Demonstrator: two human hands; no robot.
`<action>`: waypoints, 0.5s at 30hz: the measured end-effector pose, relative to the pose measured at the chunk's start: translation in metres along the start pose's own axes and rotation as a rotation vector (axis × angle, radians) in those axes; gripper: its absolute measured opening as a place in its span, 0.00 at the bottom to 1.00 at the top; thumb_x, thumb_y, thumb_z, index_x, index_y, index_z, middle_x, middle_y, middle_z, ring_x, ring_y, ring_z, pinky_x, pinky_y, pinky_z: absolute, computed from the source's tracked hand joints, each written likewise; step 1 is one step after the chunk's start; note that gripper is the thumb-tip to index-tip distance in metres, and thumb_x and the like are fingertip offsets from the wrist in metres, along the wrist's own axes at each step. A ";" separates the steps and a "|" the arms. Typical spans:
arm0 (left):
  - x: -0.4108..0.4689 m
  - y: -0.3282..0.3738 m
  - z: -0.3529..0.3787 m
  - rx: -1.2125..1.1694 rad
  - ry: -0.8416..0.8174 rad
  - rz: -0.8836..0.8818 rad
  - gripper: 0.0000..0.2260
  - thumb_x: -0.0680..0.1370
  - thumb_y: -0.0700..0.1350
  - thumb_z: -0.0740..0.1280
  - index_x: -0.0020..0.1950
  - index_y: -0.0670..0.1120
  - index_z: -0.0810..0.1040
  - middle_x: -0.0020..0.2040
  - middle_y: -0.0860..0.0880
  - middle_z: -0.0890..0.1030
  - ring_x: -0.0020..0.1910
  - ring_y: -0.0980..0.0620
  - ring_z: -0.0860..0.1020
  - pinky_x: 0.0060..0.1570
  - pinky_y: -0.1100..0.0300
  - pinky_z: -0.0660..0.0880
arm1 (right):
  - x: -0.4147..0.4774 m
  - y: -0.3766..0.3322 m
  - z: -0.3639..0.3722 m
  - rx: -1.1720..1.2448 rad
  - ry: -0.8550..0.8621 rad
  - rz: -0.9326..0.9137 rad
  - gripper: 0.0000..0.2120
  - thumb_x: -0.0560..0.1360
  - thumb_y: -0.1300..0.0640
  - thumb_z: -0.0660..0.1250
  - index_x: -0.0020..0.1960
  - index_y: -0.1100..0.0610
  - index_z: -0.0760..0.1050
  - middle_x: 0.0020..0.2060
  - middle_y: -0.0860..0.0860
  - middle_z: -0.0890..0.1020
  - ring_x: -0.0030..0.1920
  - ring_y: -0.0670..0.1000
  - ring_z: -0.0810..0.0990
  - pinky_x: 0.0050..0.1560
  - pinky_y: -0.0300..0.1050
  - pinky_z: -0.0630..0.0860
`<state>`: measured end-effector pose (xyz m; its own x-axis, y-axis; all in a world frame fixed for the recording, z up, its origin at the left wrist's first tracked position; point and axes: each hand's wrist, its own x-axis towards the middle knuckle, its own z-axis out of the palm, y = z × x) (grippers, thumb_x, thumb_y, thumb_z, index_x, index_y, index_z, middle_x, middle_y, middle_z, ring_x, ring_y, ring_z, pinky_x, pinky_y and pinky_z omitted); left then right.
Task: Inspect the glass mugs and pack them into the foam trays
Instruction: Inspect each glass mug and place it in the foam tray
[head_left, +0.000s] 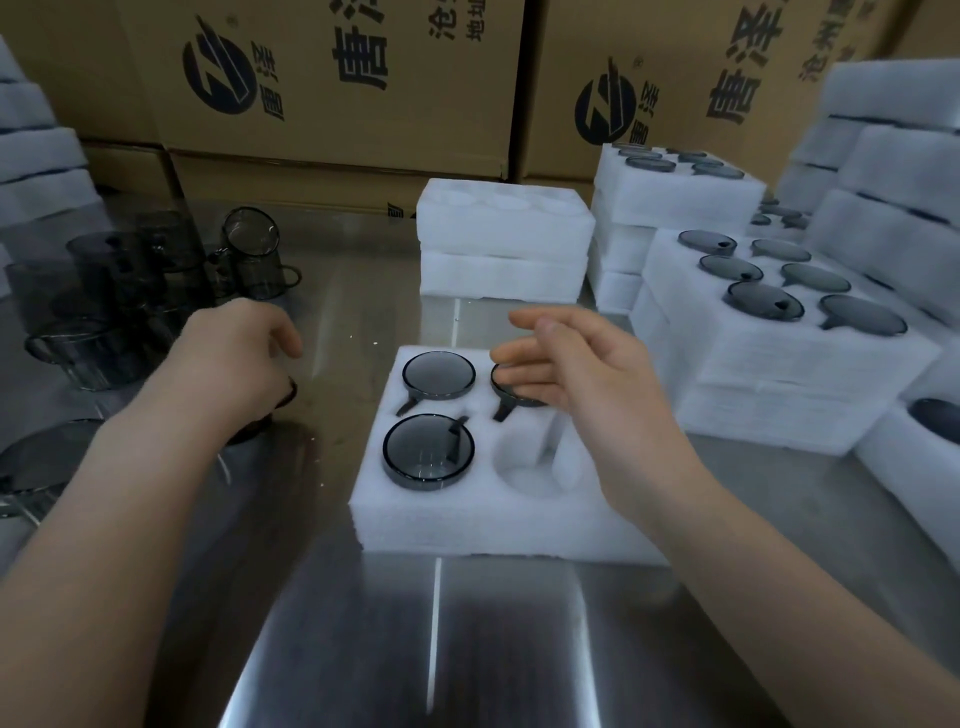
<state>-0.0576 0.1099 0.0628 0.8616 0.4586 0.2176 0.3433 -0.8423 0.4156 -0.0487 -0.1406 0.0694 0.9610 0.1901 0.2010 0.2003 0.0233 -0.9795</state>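
Observation:
A white foam tray (467, 519) lies in the middle of the steel table. Smoky grey glass mugs sit in three of its pockets: back left (439, 374), front left (428, 452) and back right (505, 408). The front right pocket (530, 462) holds nothing. My right hand (587, 374) hovers over the back right mug with fingers straight and relaxed, partly hiding it. Left of the tray, my left hand (234, 353) curls down over a dark glass mug (254, 428) standing on the table, which it mostly hides.
Loose grey mugs (249, 254) crowd the table's left side. Two empty foam trays (504, 244) are stacked behind the middle tray. Filled trays (779, 364) are stacked at the right, with more foam at both edges. Cardboard boxes (337, 78) wall off the back.

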 end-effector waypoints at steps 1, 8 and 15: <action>-0.001 0.002 0.000 -0.031 0.021 0.009 0.15 0.72 0.29 0.64 0.47 0.48 0.78 0.56 0.41 0.78 0.55 0.41 0.75 0.48 0.53 0.71 | 0.001 -0.001 -0.001 0.029 0.021 0.022 0.11 0.81 0.60 0.59 0.50 0.53 0.80 0.42 0.55 0.85 0.41 0.51 0.83 0.45 0.41 0.80; -0.010 0.037 -0.012 -0.290 0.267 0.342 0.21 0.69 0.25 0.68 0.54 0.47 0.80 0.58 0.46 0.76 0.54 0.47 0.75 0.51 0.58 0.73 | 0.008 0.001 -0.008 0.205 0.091 0.101 0.10 0.79 0.63 0.59 0.50 0.55 0.80 0.47 0.57 0.84 0.42 0.54 0.84 0.42 0.43 0.81; -0.031 0.104 -0.003 -0.513 0.119 0.889 0.22 0.70 0.24 0.66 0.58 0.44 0.77 0.73 0.45 0.60 0.61 0.53 0.73 0.50 0.65 0.76 | 0.030 0.006 -0.028 0.395 -0.014 0.250 0.19 0.78 0.46 0.66 0.67 0.48 0.70 0.62 0.58 0.77 0.57 0.57 0.82 0.55 0.50 0.81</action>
<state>-0.0500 0.0088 0.1016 0.6740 -0.2221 0.7046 -0.6241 -0.6815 0.3822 -0.0137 -0.1628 0.0701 0.9672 0.2509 -0.0391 -0.1275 0.3466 -0.9293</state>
